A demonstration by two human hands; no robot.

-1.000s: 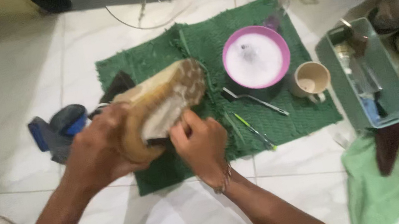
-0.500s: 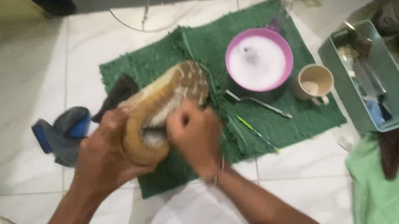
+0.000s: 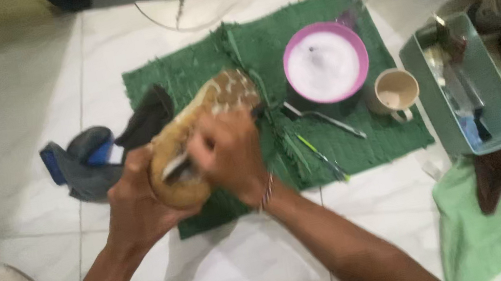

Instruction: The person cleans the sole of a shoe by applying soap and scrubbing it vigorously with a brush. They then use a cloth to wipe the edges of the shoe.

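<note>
Shoe [image 3: 208, 117]: tan, sole turned up, being held above the near edge of a green mat [image 3: 333, 140] on a tiled floor. Left hand [image 3: 135, 205] is clamping around the heel end from below. Right hand [image 3: 228, 151] is pressing down on the sole, fingers closed together; what they are gripping cannot be told through the blur. On the mat: a pink bowl [image 3: 326, 62] of white foam, a beige mug [image 3: 396, 92], thin tools [image 3: 322, 119]. Right of it, a green tray [image 3: 500, 117] is sitting; a green cloth [image 3: 478, 224] is lying just below it.
</note>
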